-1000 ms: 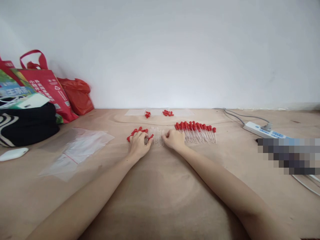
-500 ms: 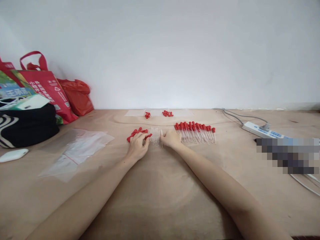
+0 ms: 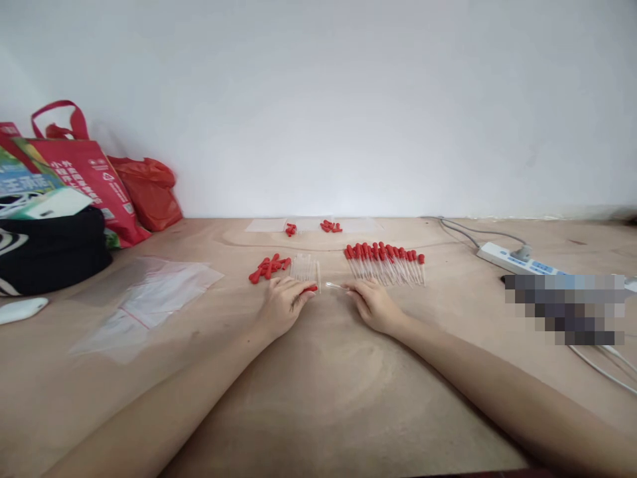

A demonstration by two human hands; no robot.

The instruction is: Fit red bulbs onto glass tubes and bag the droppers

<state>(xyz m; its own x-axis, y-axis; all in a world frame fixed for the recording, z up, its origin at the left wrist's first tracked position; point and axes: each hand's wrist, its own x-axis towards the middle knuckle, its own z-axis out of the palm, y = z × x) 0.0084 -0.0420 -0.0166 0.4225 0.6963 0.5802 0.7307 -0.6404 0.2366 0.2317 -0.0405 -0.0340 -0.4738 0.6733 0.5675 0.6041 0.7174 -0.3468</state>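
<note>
This looks like a room in a home, but I can't be sure. A wooden table (image 3: 318, 398) meets a plain white wall (image 3: 318, 106). On it are a red shopping bag (image 3: 79, 174), a red plastic bag (image 3: 149, 194) and a power strip (image 3: 512, 263).

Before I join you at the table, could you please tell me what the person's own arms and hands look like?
The ungloved, five-fingered left hand and the ungloved right hand are bare, as are the sleeveless left forearm and right forearm. No watch or bracelet shows. A small round spot marks the left wrist area.
</note>
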